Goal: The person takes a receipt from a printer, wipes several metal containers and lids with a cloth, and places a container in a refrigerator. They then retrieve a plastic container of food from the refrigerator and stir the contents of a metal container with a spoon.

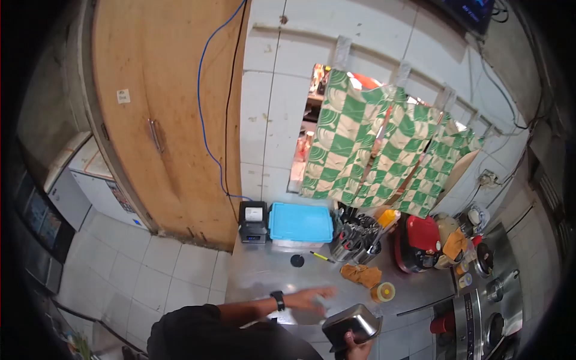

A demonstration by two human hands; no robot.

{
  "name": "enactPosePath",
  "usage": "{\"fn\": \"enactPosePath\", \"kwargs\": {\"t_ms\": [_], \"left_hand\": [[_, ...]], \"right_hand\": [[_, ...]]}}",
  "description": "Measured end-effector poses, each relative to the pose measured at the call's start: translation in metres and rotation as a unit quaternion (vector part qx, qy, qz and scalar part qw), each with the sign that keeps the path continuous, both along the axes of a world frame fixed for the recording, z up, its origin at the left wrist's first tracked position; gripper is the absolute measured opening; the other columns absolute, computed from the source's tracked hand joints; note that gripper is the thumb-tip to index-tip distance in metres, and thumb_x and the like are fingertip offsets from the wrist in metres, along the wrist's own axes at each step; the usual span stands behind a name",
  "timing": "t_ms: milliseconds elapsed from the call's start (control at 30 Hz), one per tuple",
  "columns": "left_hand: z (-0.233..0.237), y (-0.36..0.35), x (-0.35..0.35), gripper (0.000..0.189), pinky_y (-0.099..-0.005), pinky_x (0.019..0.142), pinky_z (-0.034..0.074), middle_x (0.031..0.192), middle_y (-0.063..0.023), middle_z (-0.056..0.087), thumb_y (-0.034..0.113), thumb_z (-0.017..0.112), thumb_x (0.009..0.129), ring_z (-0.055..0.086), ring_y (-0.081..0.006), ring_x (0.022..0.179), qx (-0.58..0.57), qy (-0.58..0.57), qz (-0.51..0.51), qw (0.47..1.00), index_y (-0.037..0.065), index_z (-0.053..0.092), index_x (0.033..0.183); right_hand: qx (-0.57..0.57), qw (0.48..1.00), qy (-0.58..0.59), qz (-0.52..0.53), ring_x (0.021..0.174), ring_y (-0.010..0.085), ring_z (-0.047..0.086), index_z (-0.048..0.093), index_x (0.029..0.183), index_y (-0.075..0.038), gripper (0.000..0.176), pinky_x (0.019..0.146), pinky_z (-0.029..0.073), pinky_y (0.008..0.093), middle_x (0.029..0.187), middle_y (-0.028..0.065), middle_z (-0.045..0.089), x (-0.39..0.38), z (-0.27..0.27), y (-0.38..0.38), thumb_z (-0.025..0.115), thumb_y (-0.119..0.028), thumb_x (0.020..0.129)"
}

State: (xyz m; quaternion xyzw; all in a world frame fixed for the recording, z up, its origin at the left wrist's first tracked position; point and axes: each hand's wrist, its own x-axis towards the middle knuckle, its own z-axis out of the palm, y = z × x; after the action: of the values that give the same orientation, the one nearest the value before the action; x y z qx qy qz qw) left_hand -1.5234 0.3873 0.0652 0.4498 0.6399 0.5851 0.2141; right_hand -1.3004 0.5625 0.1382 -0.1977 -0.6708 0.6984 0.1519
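Observation:
My left hand (309, 298), with a black watch on its wrist, is over the front of the steel counter (264, 270). Its fingers are spread and blurred, with nothing held. My right hand (358, 348) grips a shiny metal container (355, 324) from below at the bottom of the view, the thumb on its surface. The container is tilted, beyond the counter's front edge. An orange cloth (361, 275) and a small jar with a yellowish lid (383, 292) lie on the counter beyond the container.
Along the wall stand a black printer (253, 222), a blue-lidded box (300, 223), utensil holders (345, 246) and a red cooker (417, 243). A yellow marker (322, 257) lies in front. A stove (495, 321) is at the right, wooden doors (168, 120) at the left.

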Motion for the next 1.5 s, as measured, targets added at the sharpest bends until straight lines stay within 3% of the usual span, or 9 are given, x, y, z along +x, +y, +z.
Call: {"fn": "enactPosePath", "kwargs": {"t_ms": [100,267,333,433,633,933,1233,1367,1500], "left_hand": [[-0.067,-0.071,-0.058,0.015,-0.0343,0.08,0.05,0.093,-0.009,0.068,0.016,0.068,0.084,0.065,-0.0198,0.088,0.006,-0.112,0.337,0.935,0.006,0.066,0.094],[-0.12,-0.185,-0.157,0.034,-0.0349,0.075,0.049,0.093,-0.0152,0.065,0.025,0.071,0.081,0.062,-0.0254,0.084,-0.021,-0.013,0.659,0.752,0.0,0.062,0.102],[-0.127,-0.215,-0.195,0.044,-0.0384,0.081,0.048,0.098,-0.0179,0.065,0.032,0.072,0.081,0.061,-0.0306,0.089,-0.131,0.14,0.654,0.732,-0.001,0.062,0.108],[-0.11,-0.216,-0.219,0.051,-0.0403,0.088,0.046,0.103,-0.0186,0.063,0.038,0.074,0.078,0.059,-0.0336,0.096,-0.095,0.002,0.66,0.746,-0.001,0.063,0.108],[-0.113,-0.209,-0.266,0.049,-0.0393,0.094,0.042,0.111,-0.0226,0.057,0.04,0.078,0.071,0.051,-0.0352,0.111,-0.14,-0.06,0.652,0.743,0.002,0.067,0.1],[-0.129,-0.218,-0.282,0.026,-0.0423,0.096,0.041,0.124,-0.0245,0.053,0.019,0.074,0.076,0.05,-0.0397,0.116,-0.036,0.082,0.63,0.771,-0.002,0.06,0.082],[-0.124,-0.231,-0.287,0.03,-0.0387,0.093,0.044,0.131,-0.0208,0.051,0.022,0.073,0.078,0.051,-0.0364,0.118,-0.092,0.073,0.583,0.804,-0.001,0.055,0.075],[-0.111,-0.232,-0.286,0.032,-0.0396,0.09,0.045,0.131,-0.0206,0.05,0.025,0.075,0.076,0.051,-0.0354,0.116,-0.096,0.009,0.577,0.811,-0.001,0.057,0.072],[-0.119,-0.233,-0.29,0.03,-0.0384,0.093,0.044,0.133,-0.0199,0.049,0.025,0.076,0.075,0.051,-0.0347,0.116,-0.097,0.015,0.578,0.81,-0.001,0.06,0.073]], "right_hand": [[0.076,0.994,-0.077,-0.035,0.081,0.0141,0.056,0.058,0.106,0.001,0.047,0.076,0.047,0.0296,0.092,0.0044,0.061,-0.008,-0.01,0.0,0.083,-0.022,0.074],[0.026,0.996,-0.047,-0.075,0.09,0.0166,0.056,0.051,0.117,0.001,0.051,0.085,0.045,0.0316,0.101,0.0073,0.06,-0.022,-0.014,-0.036,0.079,-0.013,0.076],[0.03,0.994,-0.062,-0.083,0.087,0.018,0.059,0.056,0.111,0.003,0.049,0.08,0.048,0.0332,0.098,0.0078,0.063,-0.027,-0.02,-0.044,0.08,-0.022,0.076],[0.128,0.981,-0.144,0.016,0.083,0.0177,0.061,0.06,0.106,0.002,0.04,0.076,0.049,0.0328,0.092,0.008,0.066,-0.04,-0.023,-0.051,0.077,-0.023,0.079],[0.463,0.814,-0.23,0.265,0.077,0.0419,0.063,0.067,0.09,-0.002,0.023,0.067,0.05,0.0493,0.078,0.0258,0.063,-0.088,-0.093,-0.055,0.07,-0.021,0.077],[0.604,0.595,-0.304,0.436,0.08,0.038,0.067,0.058,0.106,-0.005,0.033,0.072,0.054,0.0489,0.087,0.0203,0.067,-0.203,-0.174,-0.107,0.064,-0.018,0.076],[0.687,0.576,-0.263,0.358,0.07,0.0351,0.067,0.057,0.112,-0.006,0.054,0.063,0.053,0.0471,0.083,0.0168,0.068,-0.24,-0.098,-0.148,0.066,-0.047,0.079],[0.63,0.691,-0.087,0.344,0.069,0.0352,0.066,0.052,0.126,-0.007,0.049,0.061,0.052,0.0471,0.079,0.0163,0.067,-0.308,-0.066,-0.21,0.06,-0.035,0.086],[0.652,0.6,-0.169,0.432,0.074,0.0323,0.068,0.021,0.148,-0.002,0.072,0.064,0.054,0.0435,0.082,0.0161,0.069,-0.384,-0.132,-0.245,0.053,-0.026,0.088]]}}
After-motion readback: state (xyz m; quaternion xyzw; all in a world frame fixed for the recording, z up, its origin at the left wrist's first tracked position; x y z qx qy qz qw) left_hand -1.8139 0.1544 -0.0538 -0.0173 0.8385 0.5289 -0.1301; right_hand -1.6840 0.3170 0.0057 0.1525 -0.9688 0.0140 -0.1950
